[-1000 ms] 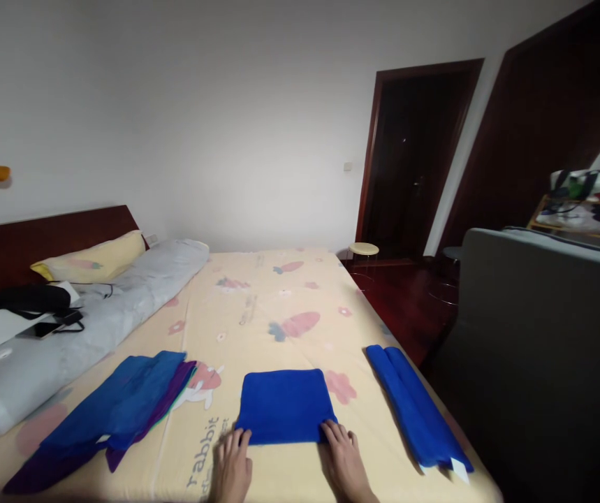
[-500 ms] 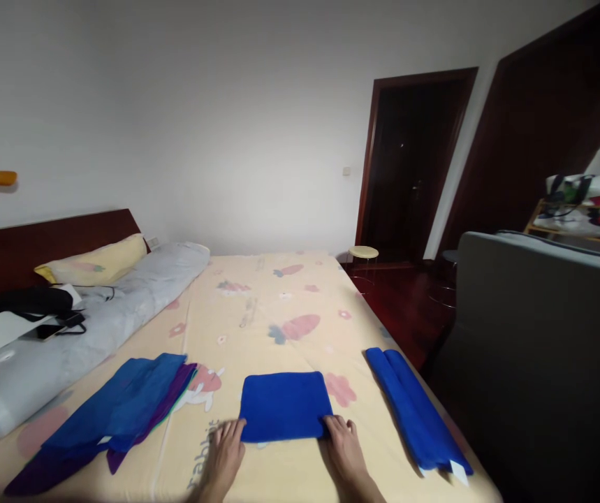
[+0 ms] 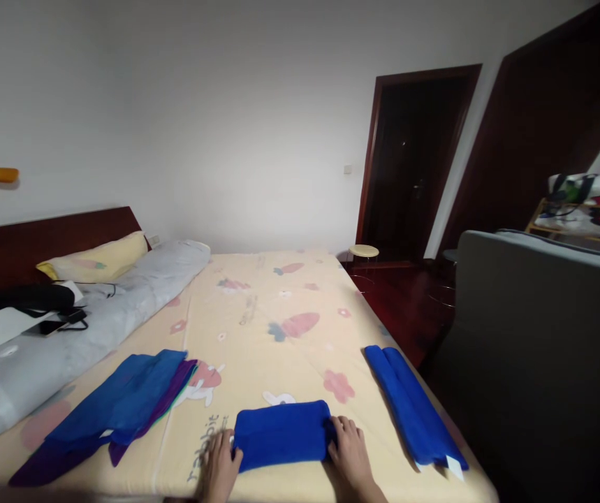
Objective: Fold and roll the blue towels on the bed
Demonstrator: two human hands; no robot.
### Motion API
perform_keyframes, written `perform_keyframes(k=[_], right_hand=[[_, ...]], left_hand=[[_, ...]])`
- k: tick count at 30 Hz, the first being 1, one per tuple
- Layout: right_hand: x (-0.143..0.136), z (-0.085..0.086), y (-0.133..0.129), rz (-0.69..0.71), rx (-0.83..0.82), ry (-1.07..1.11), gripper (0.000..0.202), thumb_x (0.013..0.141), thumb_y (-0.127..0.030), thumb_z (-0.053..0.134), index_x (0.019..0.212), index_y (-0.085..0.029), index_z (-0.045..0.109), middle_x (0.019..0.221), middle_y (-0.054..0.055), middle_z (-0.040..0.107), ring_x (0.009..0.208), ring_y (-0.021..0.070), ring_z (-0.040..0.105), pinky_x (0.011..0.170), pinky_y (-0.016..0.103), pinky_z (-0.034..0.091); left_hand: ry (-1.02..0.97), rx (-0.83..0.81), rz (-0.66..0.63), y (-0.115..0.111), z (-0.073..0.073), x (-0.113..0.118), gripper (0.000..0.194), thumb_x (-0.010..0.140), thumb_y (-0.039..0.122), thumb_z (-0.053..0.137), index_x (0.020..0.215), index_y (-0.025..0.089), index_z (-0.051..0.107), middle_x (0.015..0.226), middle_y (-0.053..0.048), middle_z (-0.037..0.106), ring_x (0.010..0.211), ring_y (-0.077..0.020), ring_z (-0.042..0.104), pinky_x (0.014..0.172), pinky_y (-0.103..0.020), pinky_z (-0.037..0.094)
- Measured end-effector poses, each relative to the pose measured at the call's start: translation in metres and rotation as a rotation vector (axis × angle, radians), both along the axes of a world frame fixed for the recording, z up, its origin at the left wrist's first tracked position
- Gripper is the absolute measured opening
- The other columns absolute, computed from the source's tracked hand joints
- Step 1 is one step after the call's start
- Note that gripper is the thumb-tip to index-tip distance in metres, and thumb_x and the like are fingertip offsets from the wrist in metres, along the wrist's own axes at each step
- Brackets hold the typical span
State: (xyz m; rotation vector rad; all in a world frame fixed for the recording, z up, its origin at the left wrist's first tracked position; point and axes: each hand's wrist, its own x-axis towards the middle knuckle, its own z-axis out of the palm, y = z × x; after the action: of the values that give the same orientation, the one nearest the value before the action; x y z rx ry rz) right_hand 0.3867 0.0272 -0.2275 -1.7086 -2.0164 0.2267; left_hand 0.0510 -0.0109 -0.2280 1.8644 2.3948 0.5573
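A folded blue towel [image 3: 283,434] lies flat on the bed at the near middle, its far edge tilted slightly up to the right. My left hand [image 3: 222,462] grips its left side, thumb against the near corner and a bit of white tag by the fingers. At the right side my right hand [image 3: 349,450] has its fingers closed on the edge. To the right rest two long rolled blue towels [image 3: 412,405] with white tags at their near ends. On the left is a loose pile of blue and purple towels [image 3: 121,409].
The bed [image 3: 258,335] has a cream sheet with carrot and rabbit prints. A grey quilt [image 3: 137,307], yellow pillow [image 3: 95,258] and black bag [image 3: 30,299] lie along its left side. A grey panel [image 3: 535,349] stands right; a round stool [image 3: 364,250] is beyond.
Both hands have drawn the folded blue towel nearer to me. It looks shallower from front to back and slightly turned. The other towels stay in place.
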Motion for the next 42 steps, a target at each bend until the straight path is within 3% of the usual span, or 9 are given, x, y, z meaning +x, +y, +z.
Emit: perform_keyframes(k=[4,7,10,20,25,28,32,37,42], right_hand=[[-0.039,-0.001,-0.015,0.162,0.092,-0.023,0.051,0.074,-0.007,0.041,0.119,-0.025,0.058,0.122,0.007,0.061,0.108,0.0249,0.054,0.095,0.041,0.038],[-0.071,0.001,-0.027,0.355,0.001,-0.029,0.054,0.077,-0.015,0.047,0.129,-0.029,0.05,0.134,0.005,0.056,0.119,0.0265,0.051,0.102,0.044,0.034],[-0.081,-0.004,-0.031,0.403,-0.076,-0.051,0.052,0.083,-0.026,0.048,0.134,-0.029,0.047,0.14,0.006,0.053,0.124,0.0289,0.049,0.104,0.047,0.033],[0.029,-0.054,-0.028,0.281,0.103,-0.101,0.052,0.091,-0.028,0.038,0.143,-0.03,0.036,0.145,0.007,0.046,0.127,0.024,0.05,0.097,0.041,0.039],[0.013,-0.037,-0.019,0.173,0.03,-0.071,0.048,0.084,-0.018,0.04,0.13,-0.027,0.052,0.138,0.007,0.055,0.125,0.0248,0.051,0.099,0.043,0.036],[0.004,-0.013,-0.01,0.144,0.001,-0.009,0.049,0.074,-0.011,0.042,0.117,-0.026,0.059,0.126,0.006,0.063,0.119,0.024,0.053,0.1,0.042,0.034],[0.007,0.009,0.005,0.123,-0.143,0.129,0.036,0.075,-0.022,0.043,0.106,-0.024,0.061,0.101,0.004,0.069,0.094,0.0224,0.06,0.09,0.037,0.04],[0.009,0.004,0.024,0.052,-0.221,0.139,0.035,0.08,-0.029,0.043,0.111,-0.023,0.059,0.098,0.005,0.069,0.093,0.0223,0.061,0.083,0.032,0.043],[-0.004,0.001,0.027,-0.049,-0.07,-0.007,0.039,0.088,-0.028,0.037,0.119,-0.018,0.058,0.119,0.014,0.064,0.11,0.0297,0.057,0.092,0.043,0.041]], left_hand=[[0.089,0.106,-0.13,-0.001,0.007,0.043,0.045,0.083,0.011,0.033,0.116,0.022,0.062,0.117,-0.008,0.067,0.114,-0.0219,0.057,0.097,-0.038,0.043],[0.038,0.02,-0.364,-0.005,0.003,0.081,0.054,0.079,0.01,0.035,0.126,0.024,0.058,0.132,-0.006,0.06,0.125,-0.0219,0.05,0.106,-0.04,0.038],[0.002,-0.115,-0.423,-0.008,-0.006,0.095,0.063,0.075,0.01,0.038,0.135,0.024,0.049,0.144,-0.005,0.051,0.136,-0.0226,0.04,0.114,-0.042,0.031],[0.139,-0.066,-0.247,-0.029,-0.032,0.015,0.06,0.076,0.011,0.041,0.133,0.028,0.053,0.137,-0.003,0.058,0.128,-0.0236,0.049,0.106,-0.041,0.038],[0.127,-0.037,-0.193,-0.024,-0.025,0.021,0.061,0.072,0.007,0.043,0.127,0.028,0.057,0.137,-0.002,0.057,0.13,-0.0237,0.046,0.109,-0.044,0.033],[0.043,-0.039,-0.238,-0.014,-0.008,0.019,0.057,0.069,0.005,0.044,0.119,0.027,0.061,0.131,-0.002,0.062,0.128,-0.0219,0.048,0.109,-0.042,0.032],[-0.128,-0.069,-0.231,-0.002,0.016,0.005,0.043,0.071,0.007,0.044,0.105,0.027,0.063,0.109,-0.001,0.07,0.108,-0.0195,0.06,0.099,-0.034,0.041],[-0.166,-0.201,-0.041,0.013,0.022,-0.004,0.036,0.079,0.016,0.045,0.111,0.022,0.06,0.114,-0.004,0.068,0.111,-0.0159,0.06,0.098,-0.025,0.04],[0.15,-0.193,0.107,0.019,0.015,0.015,0.043,0.08,0.02,0.043,0.119,0.021,0.06,0.13,-0.009,0.061,0.128,-0.0262,0.048,0.105,-0.044,0.036]])
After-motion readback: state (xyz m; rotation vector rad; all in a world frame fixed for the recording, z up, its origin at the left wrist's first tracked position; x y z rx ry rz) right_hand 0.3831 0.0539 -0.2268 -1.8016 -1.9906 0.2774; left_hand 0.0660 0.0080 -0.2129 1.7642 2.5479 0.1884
